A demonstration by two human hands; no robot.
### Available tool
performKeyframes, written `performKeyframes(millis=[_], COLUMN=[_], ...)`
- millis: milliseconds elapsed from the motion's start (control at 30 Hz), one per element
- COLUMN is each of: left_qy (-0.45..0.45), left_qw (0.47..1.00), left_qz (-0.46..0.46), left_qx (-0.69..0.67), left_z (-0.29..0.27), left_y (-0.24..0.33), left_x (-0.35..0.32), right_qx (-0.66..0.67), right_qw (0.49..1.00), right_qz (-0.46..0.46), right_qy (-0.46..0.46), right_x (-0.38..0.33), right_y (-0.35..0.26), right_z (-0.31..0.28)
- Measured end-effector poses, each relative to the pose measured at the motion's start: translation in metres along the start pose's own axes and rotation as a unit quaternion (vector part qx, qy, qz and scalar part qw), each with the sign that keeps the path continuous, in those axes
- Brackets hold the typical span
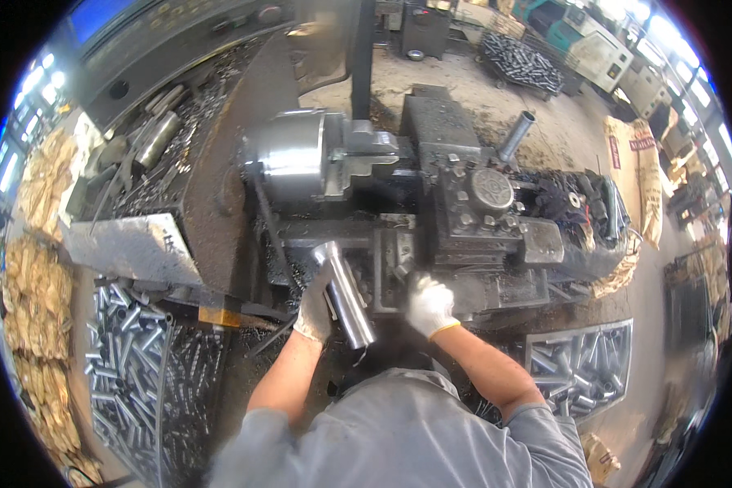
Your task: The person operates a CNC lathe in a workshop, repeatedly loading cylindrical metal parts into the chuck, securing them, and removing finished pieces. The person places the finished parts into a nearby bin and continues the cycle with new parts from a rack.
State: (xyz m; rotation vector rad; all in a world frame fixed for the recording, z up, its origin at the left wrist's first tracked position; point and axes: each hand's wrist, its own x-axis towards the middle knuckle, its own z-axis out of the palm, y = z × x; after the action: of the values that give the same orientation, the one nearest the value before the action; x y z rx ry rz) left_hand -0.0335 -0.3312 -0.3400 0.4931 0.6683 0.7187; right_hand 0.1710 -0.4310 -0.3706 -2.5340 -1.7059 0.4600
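Observation:
My left hand (315, 307), in a white work glove, is wrapped round a shiny metal tube (348, 301) with a flared upper end. The tube tilts in front of the lathe, its lower end toward my body. To its right, my right hand (431, 306), gloved too, is closed beside the lathe's carriage (394, 264); what lies in its fingers, if anything, is hidden. Beyond my hands is the lathe's bright round chuck (293, 154), with its jaws facing the dark tool post (472, 191). Another metal tube (516, 137) stands slanted behind the tool post.
A bin (167, 358) of metal tubes and dark shavings is at lower left, a tray (629, 350) of tubes at lower right. A chip-covered metal guard (220, 179) rises left of the chuck. Stacked brown sacks (41, 301) line the left; a cart of parts (520, 63) stands far back.

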Motion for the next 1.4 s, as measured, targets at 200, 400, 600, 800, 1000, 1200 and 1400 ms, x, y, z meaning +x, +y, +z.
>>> performKeyframes(millis=[200,400,600,800,1000,1200,1400], left_qy=[-0.002,-0.110,-0.069,0.095,-0.070,-0.065,-0.054], left_qw=[0.998,0.977,0.907,0.962,0.960,0.943,0.943], left_qz=[0.062,0.181,0.347,0.158,0.227,0.325,0.323], left_qx=[-0.016,-0.019,0.228,0.203,0.147,-0.026,-0.057], left_z=[-0.029,0.056,0.040,-0.075,0.018,0.164,0.184], left_y=[0.007,0.013,0.037,-0.027,-0.003,0.109,0.140], left_x=[0.029,0.033,0.031,0.008,0.027,0.099,0.084], right_qx=[0.460,0.441,0.289,-0.219,-0.088,0.152,0.222], right_qw=[0.885,0.882,0.890,0.937,0.942,0.924,0.952], right_qz=[-0.051,-0.076,-0.340,-0.259,-0.319,-0.341,-0.196], right_qy=[-0.044,-0.149,0.094,0.084,0.048,-0.087,0.076], right_x=[0.019,0.044,0.055,0.173,0.191,0.164,0.153], right_y=[0.010,-0.051,-0.010,0.034,0.023,-0.022,-0.027], right_z=[-0.069,-0.120,-0.221,-0.297,-0.297,-0.324,-0.349])
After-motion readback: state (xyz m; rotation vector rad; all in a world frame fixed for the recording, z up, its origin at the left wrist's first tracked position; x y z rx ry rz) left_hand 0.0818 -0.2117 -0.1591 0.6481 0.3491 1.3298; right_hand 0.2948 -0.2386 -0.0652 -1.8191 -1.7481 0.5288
